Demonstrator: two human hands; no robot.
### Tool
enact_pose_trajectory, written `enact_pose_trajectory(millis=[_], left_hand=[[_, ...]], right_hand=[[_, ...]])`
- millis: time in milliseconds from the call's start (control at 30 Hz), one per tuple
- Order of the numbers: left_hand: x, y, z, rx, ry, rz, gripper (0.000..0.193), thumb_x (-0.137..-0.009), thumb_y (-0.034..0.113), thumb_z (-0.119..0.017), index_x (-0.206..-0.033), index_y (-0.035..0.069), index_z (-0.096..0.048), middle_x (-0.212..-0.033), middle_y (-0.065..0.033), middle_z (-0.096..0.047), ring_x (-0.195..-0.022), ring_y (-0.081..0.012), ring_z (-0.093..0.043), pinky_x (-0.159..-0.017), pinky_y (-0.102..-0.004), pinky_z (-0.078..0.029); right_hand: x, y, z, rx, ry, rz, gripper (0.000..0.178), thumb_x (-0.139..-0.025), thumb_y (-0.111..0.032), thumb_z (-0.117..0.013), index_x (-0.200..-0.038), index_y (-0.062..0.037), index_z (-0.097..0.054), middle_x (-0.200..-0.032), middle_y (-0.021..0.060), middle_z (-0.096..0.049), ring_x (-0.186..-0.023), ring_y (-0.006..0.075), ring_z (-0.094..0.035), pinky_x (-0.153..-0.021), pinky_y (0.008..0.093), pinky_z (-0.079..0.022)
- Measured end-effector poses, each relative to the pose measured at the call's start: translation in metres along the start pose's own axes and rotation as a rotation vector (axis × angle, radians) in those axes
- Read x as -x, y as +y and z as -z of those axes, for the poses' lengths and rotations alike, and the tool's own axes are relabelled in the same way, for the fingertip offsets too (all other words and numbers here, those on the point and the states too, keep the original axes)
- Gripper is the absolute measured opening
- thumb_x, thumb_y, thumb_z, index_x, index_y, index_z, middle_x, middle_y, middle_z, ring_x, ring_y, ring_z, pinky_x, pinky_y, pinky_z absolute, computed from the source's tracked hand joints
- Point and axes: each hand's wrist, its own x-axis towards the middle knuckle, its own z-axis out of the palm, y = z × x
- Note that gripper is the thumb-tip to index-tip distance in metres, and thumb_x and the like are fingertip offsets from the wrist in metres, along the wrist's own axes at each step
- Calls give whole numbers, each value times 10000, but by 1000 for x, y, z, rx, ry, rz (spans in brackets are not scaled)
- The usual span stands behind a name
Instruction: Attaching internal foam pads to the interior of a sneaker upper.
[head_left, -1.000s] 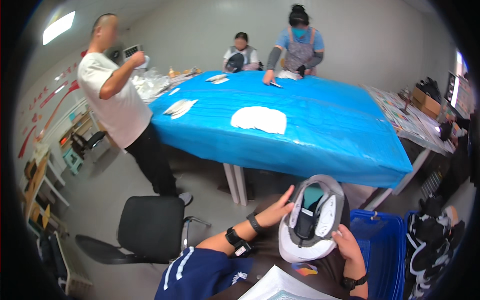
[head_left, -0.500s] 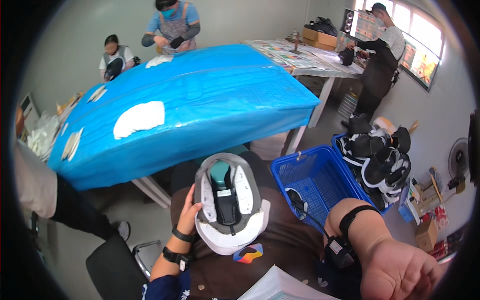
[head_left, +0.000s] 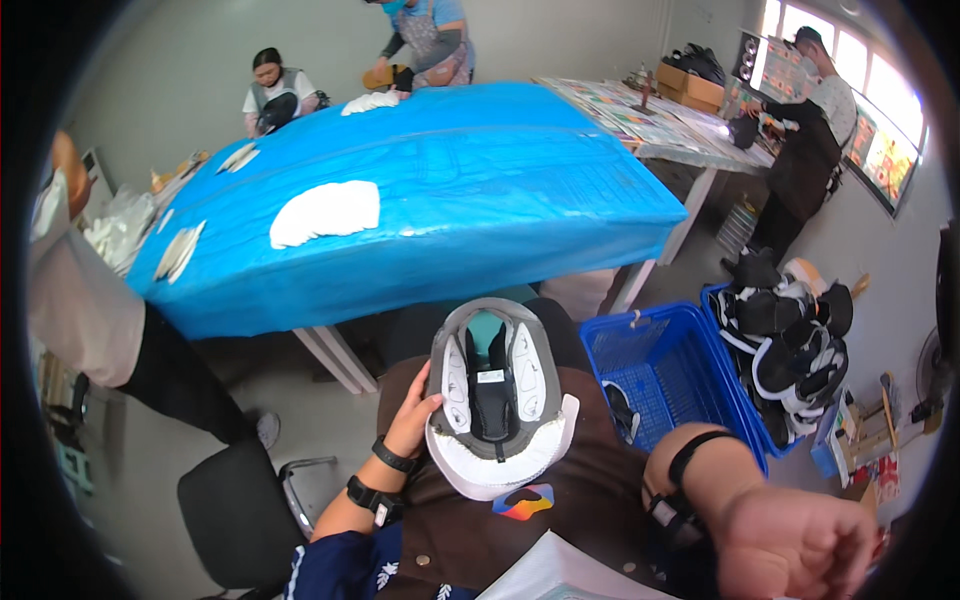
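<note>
plainly, we had the padded shell (head_left: pixel 490 405) at six o'clock, our left hand (head_left: pixel 408 420) gripping its nine o'clock side; our right hand (head_left: pixel 790 535), at four o'clock, curled, contents unclear. one-sided support, we judged, risked tipping it.

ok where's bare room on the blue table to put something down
The blue table is bare between the near white pile and the right edge. The left end is more crowded, with slim pale stacks; another white pile sits at the far edge.

Left hand (head_left: pixel 408 420) central, loosely curled right hand (head_left: pixel 792 540) aside
</note>
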Motion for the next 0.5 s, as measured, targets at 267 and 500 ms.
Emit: enact_pose_trajectory(millis=[267,500], left_hand=[[-35,43,16,-364,100,-154,438,-971,242,-412,-1375,97,-327,-1358,-106,-385,-1080,-202,-523,-873,-320,-447],[-142,127,52,-1518,243,-841,486,-812,176,-601,-1239,4,-446,-1252,-214,-472,-1122,-352,-481,-935,-401,-403]], right_hand=[[54,-27,0,-674,-44,-371,395,-759,0,-619,-1137,-94,-550,-1182,25,-507,-1058,199,-457,-829,316,-421],[70,-30,4,-660,-52,-387,365,-749,0,-625,-1097,-86,-557,-1197,19,-481,-1057,188,-438,-862,308,-412]])
